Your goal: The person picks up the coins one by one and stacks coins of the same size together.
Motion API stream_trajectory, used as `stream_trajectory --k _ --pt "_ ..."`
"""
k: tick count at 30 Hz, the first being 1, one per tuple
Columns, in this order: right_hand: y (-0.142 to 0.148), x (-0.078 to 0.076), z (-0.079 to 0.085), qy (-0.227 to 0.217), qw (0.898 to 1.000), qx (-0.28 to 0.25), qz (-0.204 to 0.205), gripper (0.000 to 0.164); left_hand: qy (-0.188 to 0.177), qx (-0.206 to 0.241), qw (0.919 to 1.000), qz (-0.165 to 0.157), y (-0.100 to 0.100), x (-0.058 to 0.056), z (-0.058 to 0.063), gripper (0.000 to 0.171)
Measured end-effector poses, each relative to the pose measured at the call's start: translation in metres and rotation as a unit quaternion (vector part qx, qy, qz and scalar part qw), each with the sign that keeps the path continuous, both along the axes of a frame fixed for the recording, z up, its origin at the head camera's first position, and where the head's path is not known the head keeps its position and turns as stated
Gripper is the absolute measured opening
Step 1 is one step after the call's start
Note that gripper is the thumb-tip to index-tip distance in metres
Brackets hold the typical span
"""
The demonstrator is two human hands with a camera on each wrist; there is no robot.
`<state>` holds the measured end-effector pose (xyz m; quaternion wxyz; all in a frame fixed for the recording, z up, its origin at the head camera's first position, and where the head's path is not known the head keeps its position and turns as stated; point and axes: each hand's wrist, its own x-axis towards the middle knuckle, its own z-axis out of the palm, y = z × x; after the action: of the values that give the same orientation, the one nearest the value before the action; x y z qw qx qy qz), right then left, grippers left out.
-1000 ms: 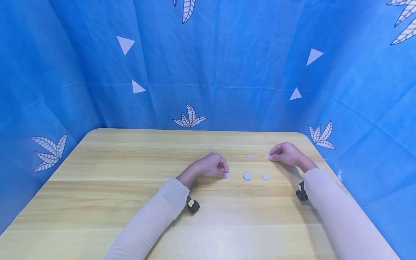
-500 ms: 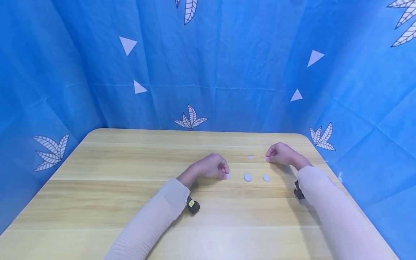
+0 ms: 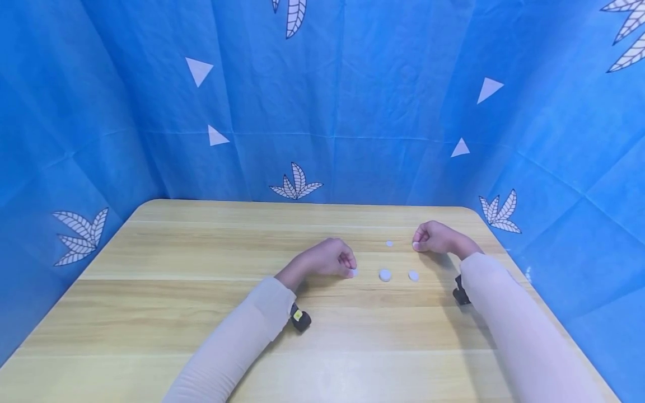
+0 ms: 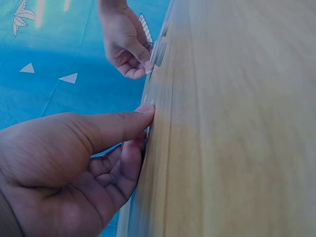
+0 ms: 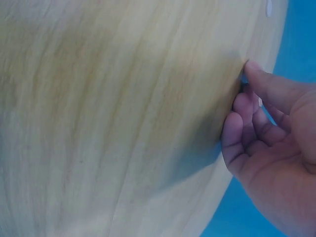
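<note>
My left hand [image 3: 327,258] is low over the table's middle, thumb and fingertips pinching the edge of a small white disc [image 3: 355,272]. In the left wrist view the thumb of my left hand [image 4: 74,158] meets the tabletop beside the fingers, which mostly hide that disc. Farther back on the right, my right hand [image 3: 437,238] has its thumb and fingertips at another small white disc [image 3: 415,245], its fingers curled in the right wrist view. Between the hands lie a thicker, larger white disc [image 3: 385,275], a medium white disc [image 3: 413,275] and a tiny white disc [image 3: 389,243].
The discs lie on a wood-grain table [image 3: 176,313] with rounded far corners. A blue curtain [image 3: 373,101] with white leaves and triangles hangs behind the table and along its sides. Each wrist wears a small black camera [image 3: 301,320].
My right hand has shifted a little left and closed over its small disc, which sits slightly nearer to me. The left hand and the other discs stay nearly where they were.
</note>
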<state>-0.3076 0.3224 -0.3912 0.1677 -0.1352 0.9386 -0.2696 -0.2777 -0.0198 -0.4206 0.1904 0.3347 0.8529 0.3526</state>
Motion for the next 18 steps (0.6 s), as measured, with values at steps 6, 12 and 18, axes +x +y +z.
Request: stream_trajectory --k 6,12,18 --pt "0.005 0.001 -0.001 -0.006 1.000 -0.029 -0.010 0.014 0.004 0.001 1.0000 -0.004 -0.001 0.000 -0.001 0.011" --pt "0.010 0.006 0.003 -0.028 0.998 -0.049 -0.022 0.017 0.002 0.000 1.0000 -0.005 -0.001 0.000 0.000 0.011" --pt "0.014 0.011 0.008 -0.030 0.998 -0.053 -0.022 0.016 -0.004 -0.001 1.0000 0.000 -0.001 0.001 0.001 0.010"
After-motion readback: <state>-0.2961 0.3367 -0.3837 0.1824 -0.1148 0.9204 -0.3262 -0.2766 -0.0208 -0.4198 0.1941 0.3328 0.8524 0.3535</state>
